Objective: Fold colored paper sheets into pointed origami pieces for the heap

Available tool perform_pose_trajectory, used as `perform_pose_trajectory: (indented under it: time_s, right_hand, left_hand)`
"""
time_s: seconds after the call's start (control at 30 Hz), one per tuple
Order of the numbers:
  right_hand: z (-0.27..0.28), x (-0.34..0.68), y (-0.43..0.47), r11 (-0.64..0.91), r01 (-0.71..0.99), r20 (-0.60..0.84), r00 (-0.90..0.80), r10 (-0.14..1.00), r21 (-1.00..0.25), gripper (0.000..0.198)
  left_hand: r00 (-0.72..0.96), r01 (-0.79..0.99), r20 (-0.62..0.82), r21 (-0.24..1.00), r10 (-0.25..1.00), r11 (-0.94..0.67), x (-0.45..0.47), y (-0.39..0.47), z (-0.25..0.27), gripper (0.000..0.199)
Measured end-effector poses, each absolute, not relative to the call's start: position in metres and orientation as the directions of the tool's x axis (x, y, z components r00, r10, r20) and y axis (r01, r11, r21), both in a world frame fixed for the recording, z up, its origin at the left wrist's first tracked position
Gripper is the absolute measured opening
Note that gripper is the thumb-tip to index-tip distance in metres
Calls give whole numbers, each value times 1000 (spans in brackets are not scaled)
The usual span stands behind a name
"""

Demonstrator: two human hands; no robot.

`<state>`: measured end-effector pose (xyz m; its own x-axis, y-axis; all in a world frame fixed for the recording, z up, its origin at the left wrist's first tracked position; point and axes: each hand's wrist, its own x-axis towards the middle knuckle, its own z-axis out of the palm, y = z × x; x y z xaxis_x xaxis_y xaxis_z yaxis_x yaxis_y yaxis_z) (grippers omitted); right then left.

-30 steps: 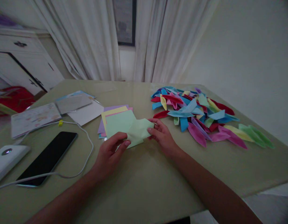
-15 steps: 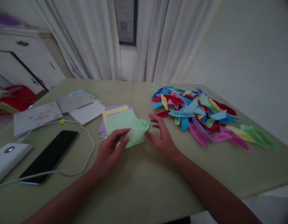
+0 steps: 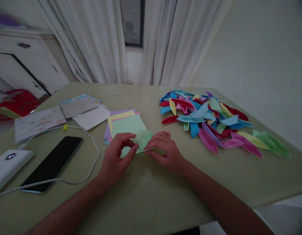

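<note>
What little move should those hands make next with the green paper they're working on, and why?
I'd probably have the right hand press the bend flat: it is gripping the held green paper where an edge is turned over, the left hand is at the opposite end, and the part between them looks raised.

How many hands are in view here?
2. The left hand is at the left end of the folded green paper; the right hand grips its right end. No other hand shows.
</note>
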<state>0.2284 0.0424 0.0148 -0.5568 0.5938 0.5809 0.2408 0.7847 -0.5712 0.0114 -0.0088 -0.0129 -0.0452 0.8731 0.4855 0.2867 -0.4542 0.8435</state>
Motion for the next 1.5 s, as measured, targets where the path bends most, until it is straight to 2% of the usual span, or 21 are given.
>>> perform_pose_trajectory:
  time_s: [0.1,0.23,0.37,0.47,0.57,0.7,0.8,0.97,1.13,1.33,1.5]
  right_hand:
    - [15,227,39,787,240,585,-554,592,-569,2]
    - [14,226,38,779,214,596,-536,598,-589,1]
    - [16,226,38,763,200,591,-524,613,-614,2]
    - [18,226,38,747,217,565,-533,630,-629,5]
    - [19,226,38,727,244,528,-546,650,-642,8]
    - [19,226,37,698,289,505,-519,690,-656,11]
    - [18,226,37,693,299,521,-486,702,-655,12]
    - [15,226,38,695,287,546,-453,705,-659,13]
    - [14,226,39,707,280,566,-442,695,-649,14]
    - [16,227,38,685,282,524,-472,709,-672,16]
    - [16,227,39,675,277,515,-472,716,-684,17]
  left_hand:
    - [-39,177,448,883,893,-435,13,-9,-11,35]
    - [-8,16,242,970,970,-242,15,-8,-6,47]
    - [67,-128,115,986,991,-106,16,-7,-5,56]
    - [132,-183,72,982,989,-47,16,-6,-6,59]
    - [146,-170,82,984,986,-57,16,-6,-5,53]
    - [123,-82,118,991,985,-108,16,-6,-3,31]
    - [70,-35,133,991,989,-131,16,-6,-2,24]
    - [-42,-43,130,990,991,-132,17,-6,-3,23]
    - [-158,-59,166,982,973,-177,18,-8,-2,41]
    - [-163,190,285,949,945,-253,13,-10,-8,16]
    - [-182,134,320,945,930,-299,14,-10,-10,22]
